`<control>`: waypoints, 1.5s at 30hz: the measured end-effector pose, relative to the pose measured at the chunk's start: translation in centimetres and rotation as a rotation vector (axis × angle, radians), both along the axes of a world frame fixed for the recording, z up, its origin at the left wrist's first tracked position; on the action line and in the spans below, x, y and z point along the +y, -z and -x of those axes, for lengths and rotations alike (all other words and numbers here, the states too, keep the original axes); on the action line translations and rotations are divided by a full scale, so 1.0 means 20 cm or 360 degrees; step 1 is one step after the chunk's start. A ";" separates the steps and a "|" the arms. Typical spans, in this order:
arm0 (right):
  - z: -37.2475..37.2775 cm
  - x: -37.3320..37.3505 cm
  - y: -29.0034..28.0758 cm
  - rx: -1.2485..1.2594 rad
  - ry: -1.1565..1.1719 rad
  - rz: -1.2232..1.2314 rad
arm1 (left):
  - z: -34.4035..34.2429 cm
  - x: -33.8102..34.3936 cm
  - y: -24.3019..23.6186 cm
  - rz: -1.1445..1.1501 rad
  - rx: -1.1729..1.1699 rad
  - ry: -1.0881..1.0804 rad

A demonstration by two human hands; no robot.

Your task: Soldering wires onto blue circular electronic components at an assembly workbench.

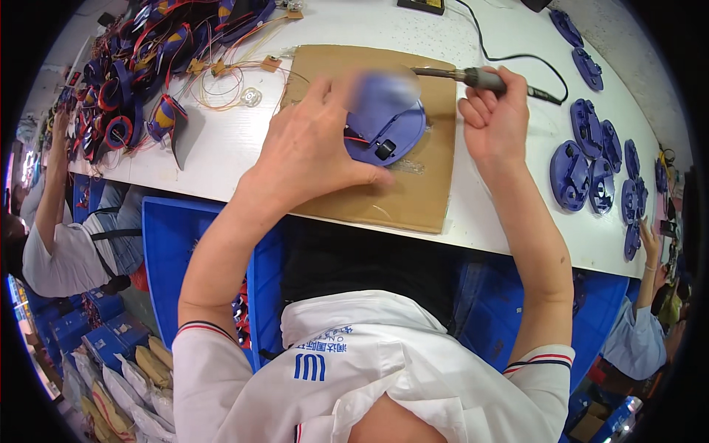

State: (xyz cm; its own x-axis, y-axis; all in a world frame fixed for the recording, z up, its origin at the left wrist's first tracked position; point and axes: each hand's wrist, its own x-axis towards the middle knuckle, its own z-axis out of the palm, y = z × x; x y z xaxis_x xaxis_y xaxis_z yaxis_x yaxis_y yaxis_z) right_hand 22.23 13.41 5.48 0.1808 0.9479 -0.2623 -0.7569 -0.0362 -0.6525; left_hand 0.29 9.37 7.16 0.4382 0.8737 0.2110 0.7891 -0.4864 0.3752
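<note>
A rounded purple plastic shell [408,131] rests on a sheet of brown cardboard [417,199]. My left hand [299,151] grips the shell from its left side, with fingers over the upper edge and the thumb along the bottom. Inside the shell sit a small black part [385,150] and a short red wire; its upper portion is blurred. My right hand [496,122] is closed around the grey handle of a soldering iron [484,80]. The iron's metal tip points left, close to the shell's upper right edge; whether they touch, I cannot tell.
Purple and orange parts with wires [122,96] are heaped at the left. Several purple shells [569,176] with black fittings lie at the right. The iron's black cord [509,57] loops across the white table [354,26]. Blue bins [173,240] stand below; other people sit on both sides.
</note>
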 end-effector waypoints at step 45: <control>-0.08 -0.10 0.09 -0.0373 -0.0091 0.0044 | -0.14 -0.11 0.07 -0.0086 -0.0984 -0.0461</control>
State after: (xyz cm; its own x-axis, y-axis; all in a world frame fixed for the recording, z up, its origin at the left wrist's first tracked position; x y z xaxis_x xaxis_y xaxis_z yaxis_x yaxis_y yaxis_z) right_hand 23.83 11.51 3.72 0.1859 0.9514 -0.2455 -0.5811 -0.0950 -0.8083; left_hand 3.13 7.15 5.77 -0.0269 0.9188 0.3938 0.5386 -0.3186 0.7800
